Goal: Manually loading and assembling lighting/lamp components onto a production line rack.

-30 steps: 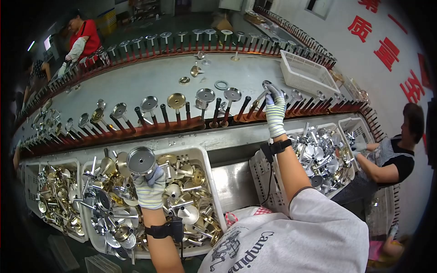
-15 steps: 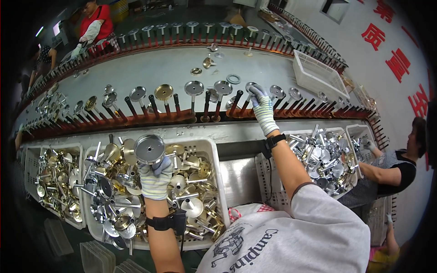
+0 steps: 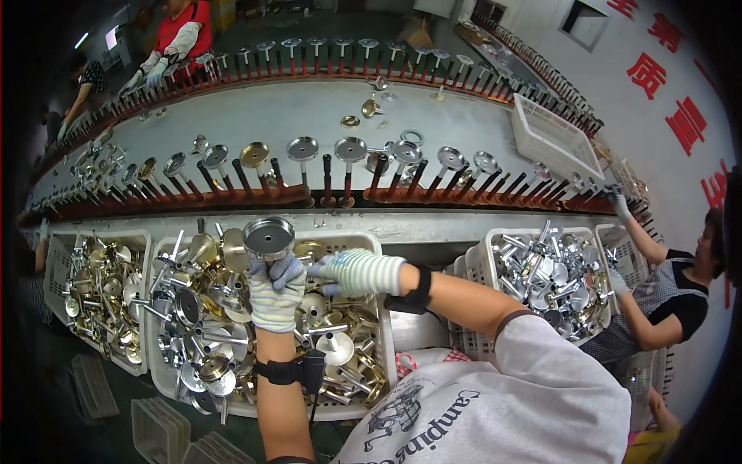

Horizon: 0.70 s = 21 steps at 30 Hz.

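My left hand [image 3: 276, 290], in a striped knit glove, is closed around the underside of a silver dished metal disc [image 3: 269, 238] and holds it face up over a crate [image 3: 384, 340] heaped with silver and brass-coloured stemmed discs. Just right of it, my right hand [image 3: 363, 272] reaches across with fingers stretched toward the left hand's fingers. Nothing shows in the right hand. Beyond the hands, a silver disc [image 3: 407, 151] sits on one of the upright rods along the table's near edge, in line with another disc [image 3: 351, 149].
Bare rods [image 3: 327, 178] stand between the loaded ones. Another parts crate [image 3: 495, 259] lies to my right, beside a co-worker [image 3: 668, 294]; a further crate [image 3: 143, 309] stands left. A white basket [image 3: 556, 138] and a loose ring [image 3: 411, 137] rest on the tabletop.
My right hand has let go of the disc on the rod and swung back and left beside my left hand. The left hand keeps its disc. My view has shifted slightly.
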### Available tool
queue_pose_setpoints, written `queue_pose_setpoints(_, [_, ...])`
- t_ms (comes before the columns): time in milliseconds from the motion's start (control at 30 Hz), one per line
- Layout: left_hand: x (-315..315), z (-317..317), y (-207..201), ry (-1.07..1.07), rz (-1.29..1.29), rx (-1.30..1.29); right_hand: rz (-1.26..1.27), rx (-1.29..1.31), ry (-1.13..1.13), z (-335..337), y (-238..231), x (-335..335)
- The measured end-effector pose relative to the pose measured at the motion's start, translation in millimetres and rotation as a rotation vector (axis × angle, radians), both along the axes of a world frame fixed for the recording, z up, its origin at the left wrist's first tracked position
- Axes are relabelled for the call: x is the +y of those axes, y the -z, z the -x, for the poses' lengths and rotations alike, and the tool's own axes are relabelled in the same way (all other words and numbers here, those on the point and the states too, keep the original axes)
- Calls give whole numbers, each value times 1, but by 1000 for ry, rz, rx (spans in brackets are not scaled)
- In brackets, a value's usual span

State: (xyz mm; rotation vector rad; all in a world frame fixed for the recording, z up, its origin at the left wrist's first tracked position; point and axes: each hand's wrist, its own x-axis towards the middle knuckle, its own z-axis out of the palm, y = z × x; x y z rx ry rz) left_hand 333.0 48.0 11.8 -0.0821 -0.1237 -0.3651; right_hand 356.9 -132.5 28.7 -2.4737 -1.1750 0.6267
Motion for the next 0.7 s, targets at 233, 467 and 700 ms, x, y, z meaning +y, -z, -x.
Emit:
queue_pose_setpoints(233, [5,-1,6,-11,-44,-62,44,-14,103,-4,13,9])
queue_pose_setpoints(467, [-2,1,-8,-7,-76,-71,-20,99,98,-9,19,1])
queue_pose_setpoints(700, [-1,0,1,-20,-58,-13,-728,334,466,5,-18,-69])
